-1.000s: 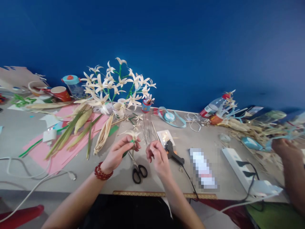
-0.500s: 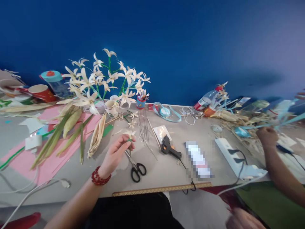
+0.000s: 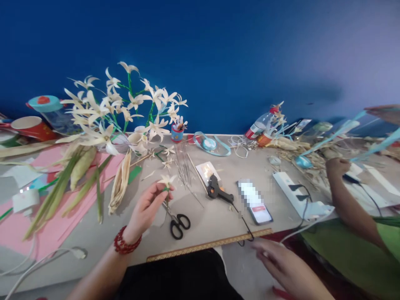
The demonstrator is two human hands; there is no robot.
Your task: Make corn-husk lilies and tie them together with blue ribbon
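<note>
My left hand, with a red bead bracelet at the wrist, is closed in a pinch around a small cream flower with green at its base. Just below it, black-handled scissors lie on the table, their blades partly behind the flower's stem. At the lower right, over the table's front edge, hangs my right hand, slightly blurred. Its fingers are stretched out and hold nothing I can see. A black glue gun rests between the scissors and a phone.
Cream flowers on green stems stand at the back left. Corn husks lie over pink paper. A power strip sits to the right. Beyond it, a co-worker's hand is near stretched blue ribbon.
My right hand has come up and left from the bottom edge, its fingers stretching out. My left hand keeps its pinch on the flower. The view has turned slightly right.
</note>
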